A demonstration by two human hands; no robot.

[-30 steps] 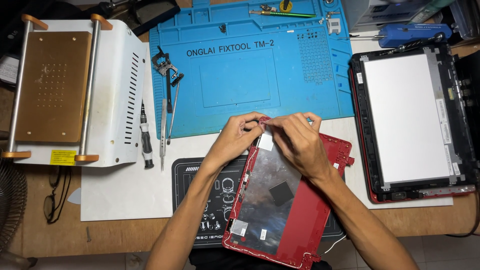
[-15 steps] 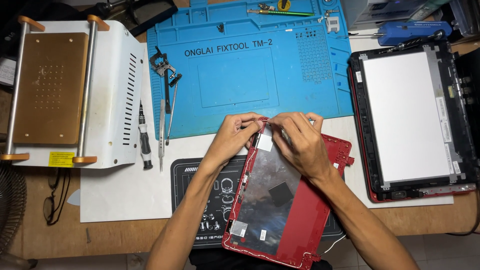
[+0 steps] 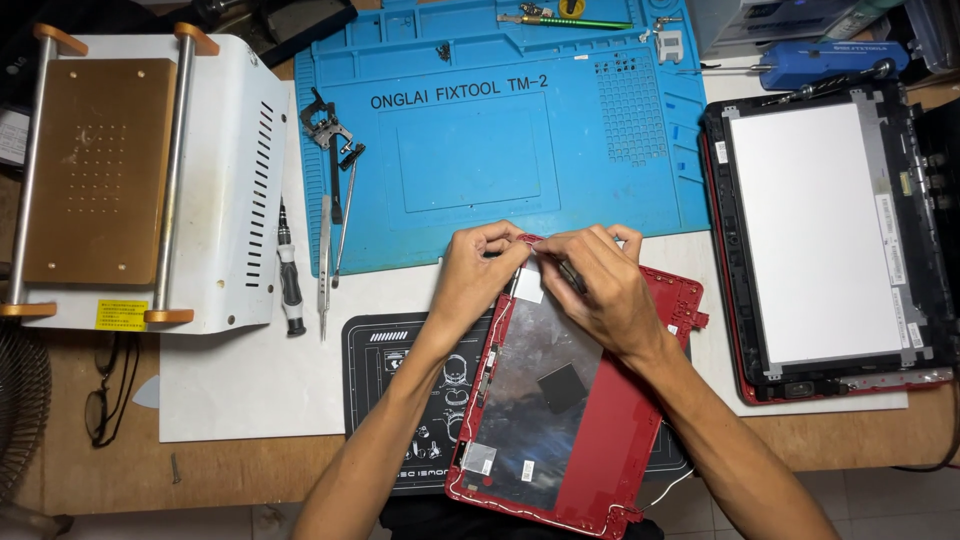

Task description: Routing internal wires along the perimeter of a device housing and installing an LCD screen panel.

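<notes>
Both hands, left (image 3: 478, 272) and right (image 3: 598, 290), pinch top edge of one red laptop lid (image 3: 590, 420); one blue mat (image 3: 500, 130) behind.

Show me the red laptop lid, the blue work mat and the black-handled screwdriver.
Red laptop lid (image 3: 610, 440), head view, on its bare red lower right part.
Blue work mat (image 3: 470, 160), head view, on its middle recessed panel.
Black-handled screwdriver (image 3: 290, 285), head view, on its handle.

Blue mat (image 3: 470, 160) middle bare; tools (image 3: 325, 240) crowd its left
</notes>
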